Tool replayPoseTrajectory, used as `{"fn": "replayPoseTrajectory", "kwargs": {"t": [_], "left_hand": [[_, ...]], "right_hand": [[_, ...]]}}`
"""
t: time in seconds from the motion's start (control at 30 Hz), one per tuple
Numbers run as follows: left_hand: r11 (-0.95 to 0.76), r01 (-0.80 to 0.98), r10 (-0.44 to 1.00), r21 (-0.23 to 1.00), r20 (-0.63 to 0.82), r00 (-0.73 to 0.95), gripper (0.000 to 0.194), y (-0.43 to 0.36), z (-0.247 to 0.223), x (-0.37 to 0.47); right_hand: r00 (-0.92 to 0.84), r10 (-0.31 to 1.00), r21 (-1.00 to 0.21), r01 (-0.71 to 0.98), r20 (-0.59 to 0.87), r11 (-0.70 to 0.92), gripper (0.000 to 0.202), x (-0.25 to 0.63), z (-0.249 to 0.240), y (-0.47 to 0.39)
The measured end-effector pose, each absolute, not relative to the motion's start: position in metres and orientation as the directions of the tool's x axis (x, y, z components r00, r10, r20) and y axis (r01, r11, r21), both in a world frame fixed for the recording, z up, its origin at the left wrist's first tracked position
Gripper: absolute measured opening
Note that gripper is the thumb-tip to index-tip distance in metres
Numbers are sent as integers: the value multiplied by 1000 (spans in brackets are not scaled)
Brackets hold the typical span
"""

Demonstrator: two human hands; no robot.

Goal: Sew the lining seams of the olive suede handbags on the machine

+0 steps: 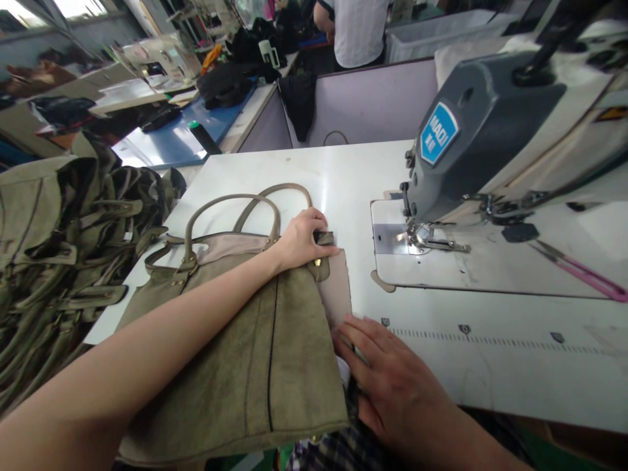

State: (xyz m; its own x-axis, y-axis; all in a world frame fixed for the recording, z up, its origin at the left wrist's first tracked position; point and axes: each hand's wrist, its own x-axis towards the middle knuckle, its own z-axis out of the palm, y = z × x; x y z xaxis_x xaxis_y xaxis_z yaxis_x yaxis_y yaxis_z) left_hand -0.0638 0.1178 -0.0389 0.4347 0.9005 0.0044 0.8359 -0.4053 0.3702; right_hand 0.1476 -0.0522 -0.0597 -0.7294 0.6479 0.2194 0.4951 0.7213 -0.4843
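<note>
An olive-green handbag (230,353) lies on the white sewing table, its two looped handles (230,197) pointing away from me. My left hand (305,239) reaches across the bag and is closed on its top right corner, thumb and fingers around a small tab with a brass-coloured fitting (318,262). From the bag's right side a pale beige flap (338,278) sticks out. My right hand (392,373) is closed at the lower end of this flap, fingers bent over the bag's side edge; the thumb is partly hidden below.
A sewing machine (490,124) stands at the right, its needle area over a metal plate (392,239). Pink-handled snips (583,271) lie beside it. Similar olive bags (44,216) are heaped at the left. Behind the purple partition (377,98) stands another person (360,33).
</note>
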Motion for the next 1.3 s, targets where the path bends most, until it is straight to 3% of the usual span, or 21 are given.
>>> {"fn": "replayPoseTrajectory", "kwargs": {"t": [0.23, 0.5, 0.8, 1.0, 1.2, 1.3], "left_hand": [[-497, 780, 846, 381, 12, 533, 15, 118, -40, -67], [-403, 848, 907, 344, 30, 419, 26, 107, -44, -69], [-414, 826, 893, 382, -4, 450, 21, 117, -46, -72], [-431, 802, 881, 413, -2, 474, 18, 106, -41, -66], [-470, 777, 868, 418, 61, 492, 13, 81, -45, -28], [-489, 757, 862, 433, 107, 495, 13, 119, -50, -8]], "right_hand": [[-785, 528, -365, 411, 325, 835, 40, 141, -67, -35], [-890, 315, -289, 223, 328, 931, 19, 140, -57, -12], [-759, 268, -173, 205, 593, 963, 29, 137, -63, 15], [-818, 219, -150, 163, 532, 975, 29, 138, -61, 9], [-795, 265, -253, 146, 545, 957, 34, 181, -52, -8], [-760, 292, -188, 224, 580, 956, 37, 196, -56, 18]]}}
